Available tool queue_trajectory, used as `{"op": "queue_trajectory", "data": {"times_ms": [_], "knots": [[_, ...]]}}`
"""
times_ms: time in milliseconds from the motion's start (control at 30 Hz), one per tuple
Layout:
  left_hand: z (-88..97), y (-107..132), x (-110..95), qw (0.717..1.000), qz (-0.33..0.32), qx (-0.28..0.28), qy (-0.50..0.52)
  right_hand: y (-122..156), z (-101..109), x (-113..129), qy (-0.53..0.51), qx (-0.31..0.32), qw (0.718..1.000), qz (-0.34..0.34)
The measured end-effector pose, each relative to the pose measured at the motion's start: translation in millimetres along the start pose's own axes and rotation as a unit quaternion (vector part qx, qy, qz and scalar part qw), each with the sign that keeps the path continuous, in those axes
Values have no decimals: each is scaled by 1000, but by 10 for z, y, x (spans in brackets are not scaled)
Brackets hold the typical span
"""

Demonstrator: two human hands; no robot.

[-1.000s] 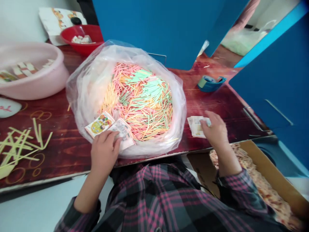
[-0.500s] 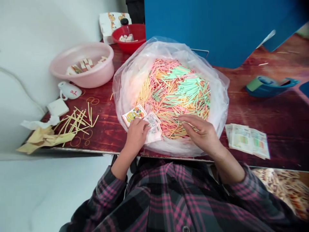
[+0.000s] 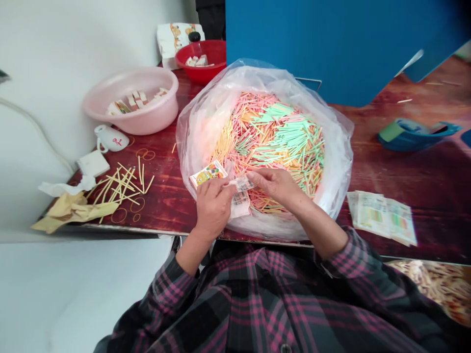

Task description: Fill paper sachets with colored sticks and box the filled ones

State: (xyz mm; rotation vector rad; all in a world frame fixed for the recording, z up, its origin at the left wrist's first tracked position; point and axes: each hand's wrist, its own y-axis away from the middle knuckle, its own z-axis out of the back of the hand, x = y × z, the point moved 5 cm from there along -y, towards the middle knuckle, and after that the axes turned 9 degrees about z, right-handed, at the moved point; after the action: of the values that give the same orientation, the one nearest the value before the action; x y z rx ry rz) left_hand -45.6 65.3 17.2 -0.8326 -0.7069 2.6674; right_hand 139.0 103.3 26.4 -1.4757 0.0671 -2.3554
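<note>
My left hand (image 3: 213, 206) is closed on a small bunch of printed packets over the front left of a large clear plastic bag (image 3: 198, 117). One packet with a colourful picture (image 3: 209, 174) shows above its fingers. To its right lies a pale packet with dark print (image 3: 241, 205). My right hand (image 3: 275, 185) pinches the right end of a small see-through printed packet (image 3: 243, 184), whose left end meets my left fingers. Many thin coloured sticks (image 3: 290, 135), pink, green, orange and yellow, fill the open bag behind and beneath my hands.
Flat printed packets (image 3: 382, 215) lie at the right. Further back are a blue tape dispenser (image 3: 415, 137) and blue panel (image 3: 312, 44). On the left are a pink basin (image 3: 147, 117), red bowl (image 3: 204, 73), white mug (image 3: 112, 138), loose yellow sticks (image 3: 121, 184) and rubber bands (image 3: 118, 215).
My right hand has moved left from over the sticks and now pinches the see-through packet by my left hand. My left hand stays around the packets. The view has shifted slightly.
</note>
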Motion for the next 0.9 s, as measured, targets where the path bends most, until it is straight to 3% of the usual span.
{"op": "queue_trajectory", "data": {"times_ms": [133, 300, 500, 633, 700, 800, 900], "knots": [[5, -25, 10, 998, 18, -4, 55, -44, -143, -55, -146, -18, 988, -41], [-2, -90, 229, 966, 158, 41, 199, -13, -197, -25, -216, -59, 974, -29], [47, -198, 318, 935, 218, 66, 272, 23, -288, -37, -240, -43, 970, -21], [-15, -162, 340, 897, 265, 121, 332, 27, -339, -77, -166, -46, 985, -12], [-13, -162, 374, 910, 262, 105, 305, 40, -355, -94, -59, -47, 997, -12], [16, -210, 391, 967, 186, 72, 158, 71, -377, -104, 99, -31, 995, 6], [6, -251, 372, 992, 106, 71, 18, 83, -315, -105, 139, -56, 988, 42]]}}
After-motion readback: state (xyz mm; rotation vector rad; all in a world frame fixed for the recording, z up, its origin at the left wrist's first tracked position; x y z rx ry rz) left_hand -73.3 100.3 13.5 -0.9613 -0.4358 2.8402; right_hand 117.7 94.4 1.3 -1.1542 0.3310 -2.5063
